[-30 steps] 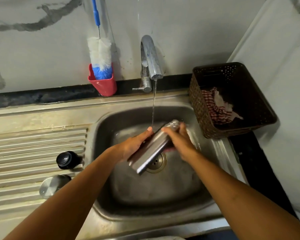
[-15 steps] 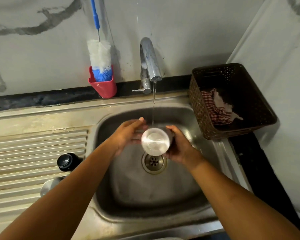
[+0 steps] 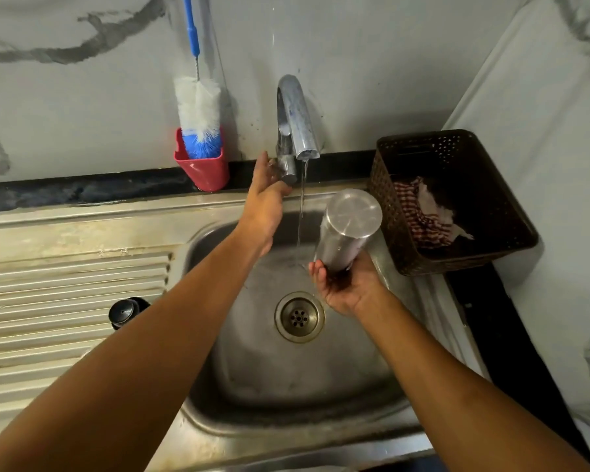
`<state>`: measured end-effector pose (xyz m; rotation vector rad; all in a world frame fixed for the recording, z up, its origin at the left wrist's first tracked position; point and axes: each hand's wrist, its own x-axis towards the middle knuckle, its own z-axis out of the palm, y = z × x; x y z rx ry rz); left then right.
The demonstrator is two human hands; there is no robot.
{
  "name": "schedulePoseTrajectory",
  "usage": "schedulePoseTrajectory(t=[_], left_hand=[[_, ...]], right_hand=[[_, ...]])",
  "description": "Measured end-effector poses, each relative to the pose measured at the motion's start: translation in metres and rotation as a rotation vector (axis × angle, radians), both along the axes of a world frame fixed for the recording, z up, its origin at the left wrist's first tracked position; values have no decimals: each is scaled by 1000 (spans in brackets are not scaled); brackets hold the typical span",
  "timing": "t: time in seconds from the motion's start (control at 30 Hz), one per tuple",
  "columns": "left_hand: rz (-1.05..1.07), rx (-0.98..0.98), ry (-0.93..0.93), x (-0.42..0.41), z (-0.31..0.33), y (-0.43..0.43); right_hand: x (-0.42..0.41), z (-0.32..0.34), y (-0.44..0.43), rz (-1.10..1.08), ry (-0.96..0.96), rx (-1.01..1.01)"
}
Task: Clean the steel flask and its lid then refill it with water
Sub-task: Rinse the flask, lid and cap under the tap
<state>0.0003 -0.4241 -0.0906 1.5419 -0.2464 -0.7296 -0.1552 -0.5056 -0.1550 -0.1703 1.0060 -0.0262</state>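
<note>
— Steel flask (image 3: 349, 229): where is it, exactly?

— Over the sink (image 3: 286, 386), base up and a little tilted, just right of the water stream (image 3: 302, 206) and clear of it. The right hand (image 3: 349, 287) grips it at the lower end only, fingers curled round what I take to be the neck. The mouth itself is hidden in the palm.

— And the other one?

— The left hand (image 3: 264, 195) is up at the tap (image 3: 295, 120), fingers stretched almost straight against its lever (image 3: 285, 170), touching it and holding nothing.

— So what worries you?

— The grip, mostly. It's wet steel, held low with the whole body standing above the hand. I'd expect it to tip or slide out and bang into the basin if attention goes to the lever. It also leans towards the basket (image 3: 406, 260) just beside it.

— The tap?

— A push the wrong way would strengthen the flow and splash. And base up, the flask takes in no water, so it must be turned over before any refill.

— The lid (image 3: 126, 311)?

— On the drainboard (image 3: 65, 284), close beside the left forearm. Drawing that arm back carelessly could knock it. Whether it is washed, I cannot tell.
</note>
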Motion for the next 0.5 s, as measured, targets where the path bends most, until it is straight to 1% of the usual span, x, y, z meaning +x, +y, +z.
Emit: schedulePoseTrajectory(t=[0.1, 0.17, 0.27, 0.33, 0.4, 0.47, 0.5], left_hand=[[-177, 63, -134, 2, 18, -6], [-256, 108, -161, 6, 26, -1], [-209, 162, -153, 1, 28, 17], [-172, 205, -181, -17, 26, 36], [-280, 190, -228, -40, 19, 58], [-419, 146, -250, -64, 18, 79], [-439, 124, -258, -73, 18, 85]], right_hand=[[0, 9, 4, -37, -2, -3], [-1, 17, 7, -48, -4, -5], [-3, 27, 12, -66, -12, 8], [-7, 35, 18, -97, -8, 18], [-10, 40, 23, -87, 4, 9], [-14, 47, 33, -20, 0, -28], [-16, 48, 38, 27, -5, -54]])
